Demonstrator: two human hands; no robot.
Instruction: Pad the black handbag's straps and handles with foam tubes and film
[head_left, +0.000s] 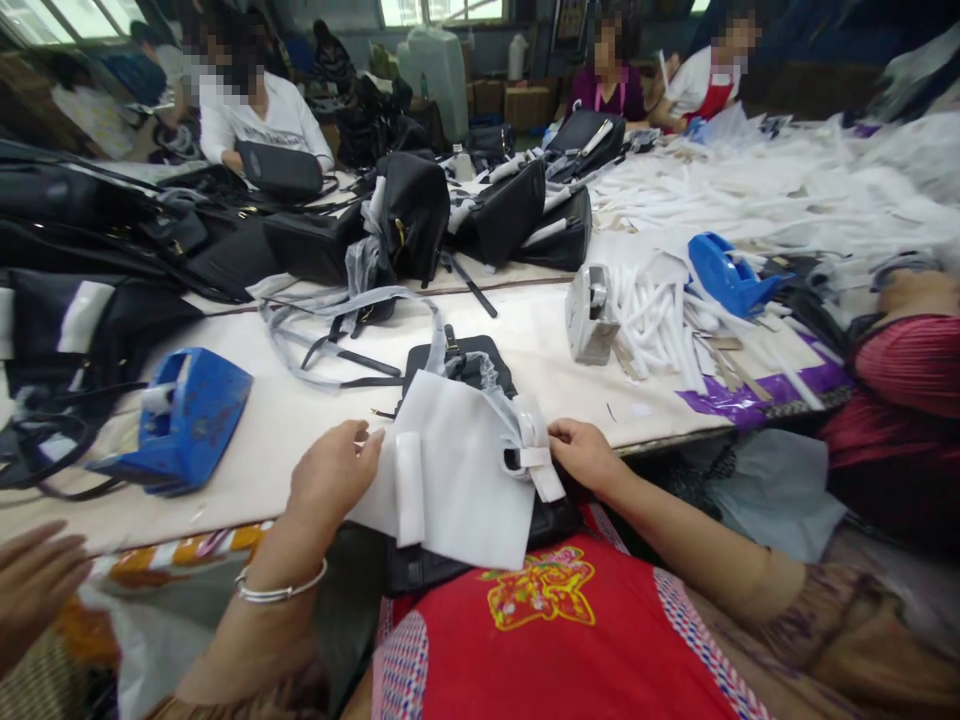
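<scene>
A black bag point(409, 570) lies before me at the table's edge, partly covered by a white foam sheet point(472, 460). A white padded strip point(409, 488) lies on the sheet's left part. My left hand point(334, 475), with a bracelet at its wrist, has thumb and fingers pinched at the sheet's left edge. On the right, a foam-wrapped strap point(534, 450) carries a pale band. My right hand point(585, 457) has its curled fingers at that strap's outer edge; its fingertips are partly hidden. A clear-wrapped strap point(435, 330) loops off the bag's far side.
Blue tape dispensers point(191, 420) point(727, 275) stand left and right, a grey dispenser point(592, 315) between them. Black bags point(412, 215) crowd the table's far side. White foam strips point(660, 310) pile up right. Another person's hand point(37, 580) shows lower left; a co-worker point(259, 120) sits opposite.
</scene>
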